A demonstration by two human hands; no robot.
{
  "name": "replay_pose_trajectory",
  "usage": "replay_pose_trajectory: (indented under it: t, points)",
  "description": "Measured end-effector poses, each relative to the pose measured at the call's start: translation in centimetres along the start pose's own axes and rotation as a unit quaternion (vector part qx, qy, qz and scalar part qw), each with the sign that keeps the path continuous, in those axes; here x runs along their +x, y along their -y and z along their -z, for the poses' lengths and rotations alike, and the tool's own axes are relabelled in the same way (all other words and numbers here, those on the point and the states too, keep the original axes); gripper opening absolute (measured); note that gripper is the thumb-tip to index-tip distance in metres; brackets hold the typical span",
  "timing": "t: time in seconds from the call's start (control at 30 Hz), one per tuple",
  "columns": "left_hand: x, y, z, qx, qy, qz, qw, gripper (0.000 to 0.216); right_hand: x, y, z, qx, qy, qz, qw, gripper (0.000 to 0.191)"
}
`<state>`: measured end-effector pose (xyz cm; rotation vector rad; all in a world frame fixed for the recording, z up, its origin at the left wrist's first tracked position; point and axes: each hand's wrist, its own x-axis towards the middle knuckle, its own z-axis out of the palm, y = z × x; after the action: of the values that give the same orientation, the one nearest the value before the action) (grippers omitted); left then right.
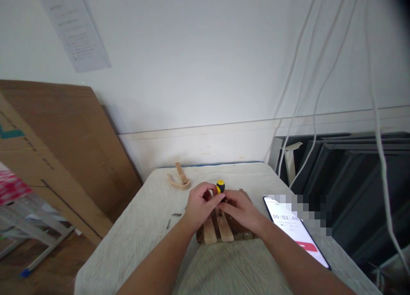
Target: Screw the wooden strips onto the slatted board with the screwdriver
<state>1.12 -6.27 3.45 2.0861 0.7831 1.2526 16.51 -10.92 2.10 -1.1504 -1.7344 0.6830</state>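
Note:
A small wooden assembly of dark wood with two pale slats lies on the white cloth-covered table. My left hand is closed in a pinch at the top of it, next to a screwdriver with a yellow and dark blue handle that stands upright. My right hand rests on the assembly with its fingers curled close to the screwdriver's shaft. What the fingertips grip is hidden.
A pale wooden piece lies at the table's far side. A few dark screws lie left of my hands. A phone showing a timer lies to the right. Cardboard sheets lean at left; cables hang at right.

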Motion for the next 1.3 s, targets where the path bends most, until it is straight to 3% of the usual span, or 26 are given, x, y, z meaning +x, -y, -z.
replay_pose_trajectory:
  t: [0.17, 0.43, 0.7, 0.97, 1.13, 1.3]
  points:
    - [-0.1, 0.0, 0.3, -0.003, 0.006, -0.03, 1.0, 0.021, 0.0, 0.2, 0.2, 0.015, 0.0, 0.0, 1.0, 0.016]
    - [-0.1, -0.2, 0.3, 0.039, -0.026, -0.014, 0.999, 0.024, 0.2, -0.7, -0.2, -0.029, -0.026, -0.057, 0.998, 0.019]
    - [-0.4, -0.2, 0.3, 0.094, -0.025, -0.057, 0.994, 0.039, 0.3, -0.9, -0.1, -0.053, -0.035, -0.047, 0.997, 0.026]
    - [0.0, 0.1, 0.2, 0.111, -0.052, -0.038, 0.992, 0.038, 0.1, -0.5, 0.2, -0.076, -0.034, -0.04, 0.996, 0.019]
    - [0.1, 0.3, 0.3, 0.109, -0.051, -0.033, 0.992, 0.041, 0.0, -0.4, 0.1, -0.046, -0.04, 0.0, 0.998, 0.019]
    - [0.0, 0.4, 0.6, 0.083, -0.07, 0.001, 0.994, 0.041, -0.2, -0.5, -0.2, -0.06, -0.074, -0.026, 0.995, 0.015]
